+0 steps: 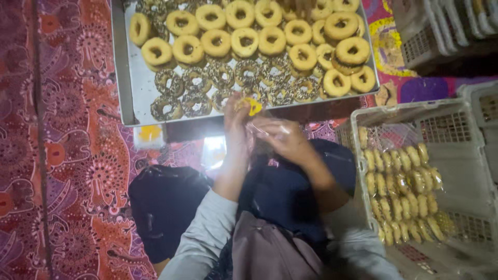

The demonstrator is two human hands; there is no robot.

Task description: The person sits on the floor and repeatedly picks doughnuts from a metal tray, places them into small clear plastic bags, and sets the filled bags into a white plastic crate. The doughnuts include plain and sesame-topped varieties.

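My left hand is raised at the near edge of a metal tray, its fingers closed on a yellow-topped doughnut. Close beside it, my right hand grips a clear plastic wrapper that touches the doughnut. The tray holds several rows of doughnuts: yellow-glazed ones at the far side, dark sprinkled ones nearer me. My grey sleeves and dark lap fill the bottom of the view.
A white plastic crate at the right holds several rows of wrapped doughnuts. More white crates stand at the top right. A red and purple patterned cloth covers the floor at the left.
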